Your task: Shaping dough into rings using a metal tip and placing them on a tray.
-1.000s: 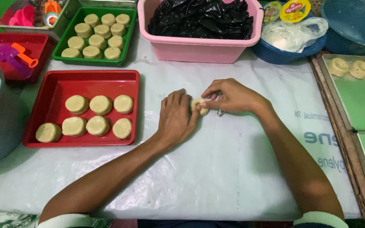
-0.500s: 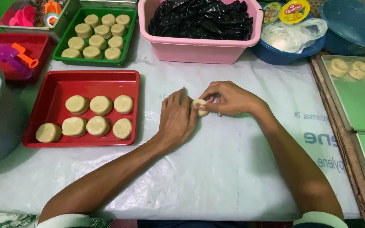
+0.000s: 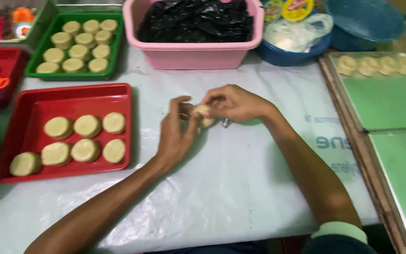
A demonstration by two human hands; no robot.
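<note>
While both hands pinch dough piece (image 3: 204,115), left hand (image 3: 177,129) cups, right hand (image 3: 233,102) seems shaping; keep pressure even.

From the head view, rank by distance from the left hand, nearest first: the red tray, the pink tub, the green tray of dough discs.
Measured from the left hand:
1. Red tray, just to its left.
2. Pink tub, straight ahead at the back.
3. Green tray, far back left corner.
</note>
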